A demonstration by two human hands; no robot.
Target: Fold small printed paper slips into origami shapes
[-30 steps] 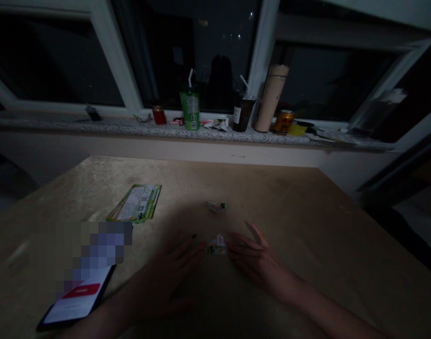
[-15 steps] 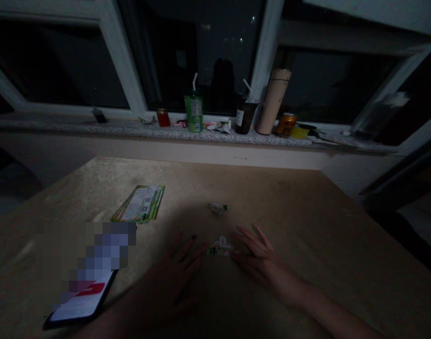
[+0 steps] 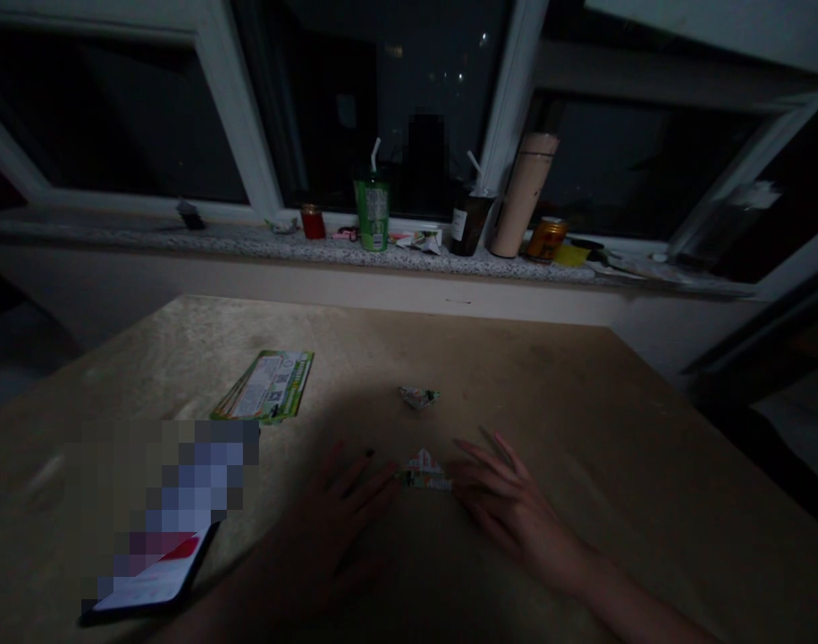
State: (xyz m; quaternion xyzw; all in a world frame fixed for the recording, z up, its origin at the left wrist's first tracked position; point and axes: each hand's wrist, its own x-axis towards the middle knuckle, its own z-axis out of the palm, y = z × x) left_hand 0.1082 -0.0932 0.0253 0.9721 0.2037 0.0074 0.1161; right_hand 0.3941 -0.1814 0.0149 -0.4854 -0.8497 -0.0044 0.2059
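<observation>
A small folded piece of printed paper [image 3: 425, 472], pointed at the top, lies on the table between my hands. My left hand [image 3: 338, 510] rests in shadow at its left, fingers spread and fingertips at the paper's left corner. On the other side my right hand [image 3: 506, 496] has its fingers apart, some slightly bent. Its fingertips reach the paper's right corner, and its thumb is hard to make out in the dark. Just beyond sits a second folded paper piece [image 3: 419, 396], triangular, which neither hand touches.
A fanned stack of green-and-white leaflets [image 3: 267, 386] lies at the left on the brown table [image 3: 549, 385]. Nearer me is a phone [image 3: 154, 577] with a lit, partly blurred screen. Along the windowsill [image 3: 409, 259] stand a green cup [image 3: 373, 210], a dark cup [image 3: 468, 222], a tall pink flask [image 3: 526, 195] and a can [image 3: 546, 240].
My right hand has shifted slightly right, its fingers a little more bent. The near folded paper shows a bit wider and slightly further right. My left hand stays nearly in place.
</observation>
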